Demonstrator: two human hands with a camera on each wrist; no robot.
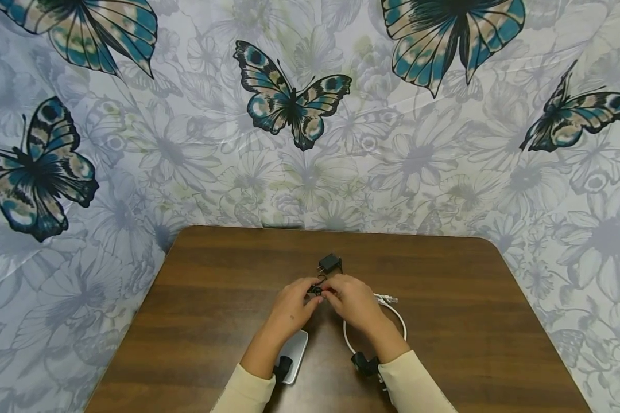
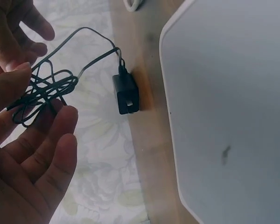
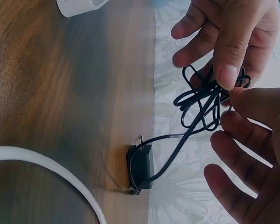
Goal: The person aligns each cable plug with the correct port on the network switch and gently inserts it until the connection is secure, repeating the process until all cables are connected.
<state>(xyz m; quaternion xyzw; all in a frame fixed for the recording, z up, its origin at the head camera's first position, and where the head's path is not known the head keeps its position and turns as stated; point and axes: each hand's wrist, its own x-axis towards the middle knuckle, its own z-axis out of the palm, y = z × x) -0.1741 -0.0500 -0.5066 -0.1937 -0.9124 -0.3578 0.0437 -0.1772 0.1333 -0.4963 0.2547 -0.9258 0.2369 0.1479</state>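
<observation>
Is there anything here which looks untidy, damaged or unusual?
Yes. The black cable between the left hand and right hand looks tangled: its loops cross unevenly. In the left wrist view, the pale flat device bears a dark smudge, possibly only a reflection.

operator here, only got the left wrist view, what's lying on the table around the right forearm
Observer: In the head view a white cable curves out on both sides of the right forearm.
Operator: is there a connector in sight over there
Observer: Yes, a white one shows in the head view, just off the outer side of the right hand.
Operator: ok and what's printed on the backdrop straight ahead, i only get pale flowers
Observer: The head view also shows large butterflies on it, in teal, black and cream.
</observation>
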